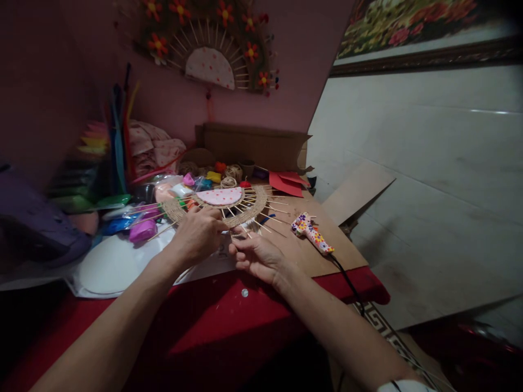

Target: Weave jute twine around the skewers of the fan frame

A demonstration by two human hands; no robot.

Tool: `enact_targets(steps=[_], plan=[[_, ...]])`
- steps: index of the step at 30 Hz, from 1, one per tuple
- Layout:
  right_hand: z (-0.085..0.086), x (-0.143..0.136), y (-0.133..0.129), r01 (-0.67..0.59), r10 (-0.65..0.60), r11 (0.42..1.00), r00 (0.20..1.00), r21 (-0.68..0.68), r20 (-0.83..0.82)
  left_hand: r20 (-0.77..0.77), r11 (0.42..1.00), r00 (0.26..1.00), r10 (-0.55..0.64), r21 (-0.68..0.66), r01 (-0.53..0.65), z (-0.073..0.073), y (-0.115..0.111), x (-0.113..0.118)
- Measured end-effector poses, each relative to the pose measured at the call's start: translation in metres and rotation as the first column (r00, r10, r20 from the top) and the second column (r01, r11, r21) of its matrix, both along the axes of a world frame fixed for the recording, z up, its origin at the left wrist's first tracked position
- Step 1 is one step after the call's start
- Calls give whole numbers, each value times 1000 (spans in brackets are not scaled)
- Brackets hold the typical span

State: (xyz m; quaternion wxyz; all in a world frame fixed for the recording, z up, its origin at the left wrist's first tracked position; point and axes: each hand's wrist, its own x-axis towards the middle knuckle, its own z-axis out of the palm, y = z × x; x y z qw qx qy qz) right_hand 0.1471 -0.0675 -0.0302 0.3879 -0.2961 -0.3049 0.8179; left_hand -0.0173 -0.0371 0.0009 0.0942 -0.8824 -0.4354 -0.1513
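A half-round fan of thin wooden sticks, woven with jute twine point(258, 206), lies tilted over the worktop. At its centre is a white half-circle of cloth with pink dots point(220, 196). My left hand point(198, 234) is closed on the fan's near edge, its fingertips partly hidden. Just to the right, my right hand point(257, 256) pinches what looks like a strand of twine below the woven band. Stick ends fan out past the twine on both sides. A flower-patterned glue gun point(312, 233) lies on the cardboard to the right, its black cord running off the edge.
Bags of coloured clay point(143, 230) and a white disc point(108, 264) are at the left. Twine balls point(232, 173), red sheets point(288, 183) and a cardboard box point(253, 144) stand behind. A finished-looking fan point(210, 68) hangs on the wall. Red cloth point(196, 332) covers the front edge.
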Motion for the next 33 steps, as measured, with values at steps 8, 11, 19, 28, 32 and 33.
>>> enact_targets(steps=[8, 11, 19, 28, 32, 33], plan=[[-3, 1, -1, -7, 7, 1000, 1000, 3, -12, 177, 996, 981, 75, 42, -83, -2, 6, -2], [-3, 1, -1, 7, -7, 1000, 1000, -8, 4, 116, 997, 991, 68, 22, -71, -3, 6, -2], [-2, 0, -2, 1, -1, 1000, 1000, -9, 14, 51, 999, 997, 50, 15, -51, -3, 5, -1], [-1, 0, 0, 2, -2, 1000, 1000, -6, 2, 22, 996, 1000, 16, 88, -18, -1, 1, 1], [-4, 2, 1, -13, 13, 1000, 999, 6, -36, -27, 995, 1000, 5, 99, -2, 0, 0, 2], [-4, 2, 1, -14, 15, 1000, 999, 3, -39, -41, 995, 999, 3, 101, 1, 0, 0, 2]])
